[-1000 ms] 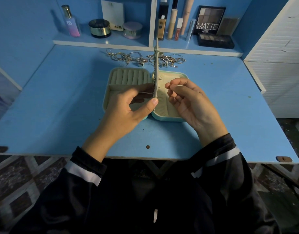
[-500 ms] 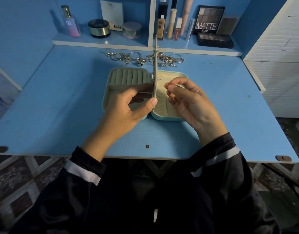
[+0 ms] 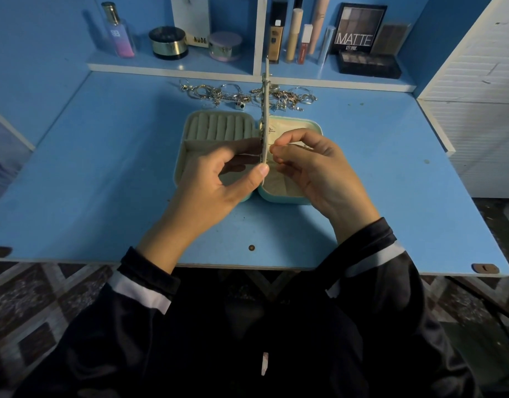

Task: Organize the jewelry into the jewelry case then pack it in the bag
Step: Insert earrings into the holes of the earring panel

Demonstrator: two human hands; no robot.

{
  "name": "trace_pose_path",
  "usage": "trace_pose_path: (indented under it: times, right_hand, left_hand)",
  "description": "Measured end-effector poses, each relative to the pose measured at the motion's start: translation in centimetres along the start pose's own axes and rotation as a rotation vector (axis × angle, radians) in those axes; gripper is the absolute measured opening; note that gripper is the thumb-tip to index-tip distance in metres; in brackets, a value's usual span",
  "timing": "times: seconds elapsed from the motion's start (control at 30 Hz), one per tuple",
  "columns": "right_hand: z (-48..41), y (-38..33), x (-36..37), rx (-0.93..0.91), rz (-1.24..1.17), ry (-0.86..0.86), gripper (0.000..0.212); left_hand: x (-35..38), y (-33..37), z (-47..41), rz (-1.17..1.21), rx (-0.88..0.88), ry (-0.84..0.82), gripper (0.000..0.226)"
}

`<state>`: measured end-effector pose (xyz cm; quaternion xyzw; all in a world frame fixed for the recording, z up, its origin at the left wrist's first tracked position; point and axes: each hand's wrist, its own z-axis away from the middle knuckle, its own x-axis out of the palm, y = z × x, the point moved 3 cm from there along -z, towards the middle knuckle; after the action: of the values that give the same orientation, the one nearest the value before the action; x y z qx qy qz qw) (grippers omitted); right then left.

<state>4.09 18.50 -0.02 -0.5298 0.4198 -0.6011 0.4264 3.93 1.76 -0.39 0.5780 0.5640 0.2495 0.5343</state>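
A teal jewelry case point(image 3: 287, 198) lies open on the blue table point(image 3: 104, 173), with cream ring rolls in its left half. A thin cream divider panel point(image 3: 266, 110) stands upright along the hinge. My left hand point(image 3: 219, 185) pinches that panel's near edge between thumb and fingers. My right hand point(image 3: 313, 170) is just right of the panel, fingertips pinched on a small jewelry piece against it; the piece is mostly hidden. A pile of silver jewelry point(image 3: 247, 94) lies behind the case. No bag is in view.
A shelf at the back holds a perfume bottle point(image 3: 118, 31), round jars point(image 3: 168, 43), cosmetic tubes point(image 3: 293, 33) and a MATTE palette point(image 3: 355, 27). A white cabinet point(image 3: 483, 96) borders the table on the right. A patterned floor lies below the table's front edge.
My right hand's fingertips have moved slightly left, closer to the upright panel. The left hand and the case have stayed put.
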Motion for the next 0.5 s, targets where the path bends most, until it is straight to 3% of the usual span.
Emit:
trace_pose_path:
  times: [0.5]
  right_hand:
    - [-0.34,0.51,-0.01,0.015,-0.026,0.041,0.013]
  left_hand:
    - [0.08,0.05,-0.03,-0.011,0.038,0.001,0.027]
